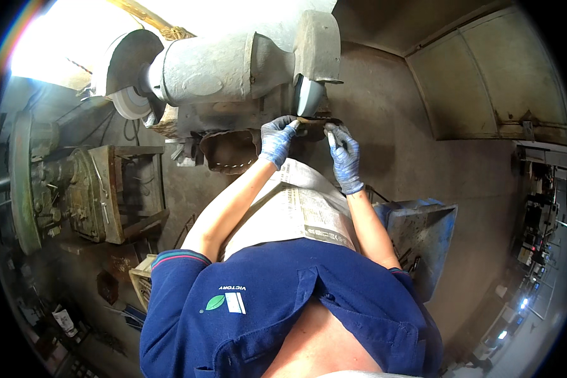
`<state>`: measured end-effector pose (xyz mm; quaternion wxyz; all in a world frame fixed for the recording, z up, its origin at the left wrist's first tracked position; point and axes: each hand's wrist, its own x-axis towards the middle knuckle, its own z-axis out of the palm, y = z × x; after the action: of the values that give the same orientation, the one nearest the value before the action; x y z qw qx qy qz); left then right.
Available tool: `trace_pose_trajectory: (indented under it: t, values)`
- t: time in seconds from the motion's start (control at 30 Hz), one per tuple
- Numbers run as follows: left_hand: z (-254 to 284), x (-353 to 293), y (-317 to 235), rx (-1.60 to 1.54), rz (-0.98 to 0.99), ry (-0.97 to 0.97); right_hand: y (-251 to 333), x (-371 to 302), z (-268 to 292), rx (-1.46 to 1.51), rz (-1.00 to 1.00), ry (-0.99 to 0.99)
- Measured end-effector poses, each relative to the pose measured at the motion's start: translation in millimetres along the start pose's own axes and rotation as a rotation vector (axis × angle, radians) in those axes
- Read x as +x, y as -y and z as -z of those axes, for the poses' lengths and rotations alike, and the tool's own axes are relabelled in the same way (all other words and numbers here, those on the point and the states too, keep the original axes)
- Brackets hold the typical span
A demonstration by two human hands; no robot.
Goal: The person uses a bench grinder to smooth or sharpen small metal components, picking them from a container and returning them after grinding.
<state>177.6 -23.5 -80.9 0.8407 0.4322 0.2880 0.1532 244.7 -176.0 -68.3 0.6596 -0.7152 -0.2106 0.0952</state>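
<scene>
My left hand (276,141), in a blue and grey work glove, is closed on one end of a thin, dark, bar-like metal piece (312,120) with a brownish edge. The other end is in the closed fingers of my right hand (344,157), gloved the same way. Held level between both hands, the piece lies right at the lower edge of a pale grinding wheel (309,94); whether it touches is hard to tell. This wheel sticks out below the metal guard of a grey bench grinder (205,69).
A second, white wheel (131,103) is at the grinder's left end. Below the grinder hangs a rusty, ragged-edged box (232,151). An old machine (75,189) stands left, a blue-edged metal bin (422,236) beside my right arm. A pale printed apron (296,201) covers my lap.
</scene>
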Motion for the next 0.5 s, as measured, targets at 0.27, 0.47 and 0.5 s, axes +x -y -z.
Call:
trace_pose_trajectory:
  t: [0.27,0.47,0.5]
  values:
    - [5.4,4.2,-3.3,0.048,-0.015,-0.05,-7.6,-2.5,-10.0,0.14,-0.097,-0.038]
    - [27.3,3.7,-22.7,0.102,0.034,-0.096,-11.2,-1.3,-29.1,0.068,-0.106,0.107]
    - [30.5,4.0,-24.8,0.09,0.042,-0.102,-11.1,-0.5,-32.2,0.072,-0.12,0.116]
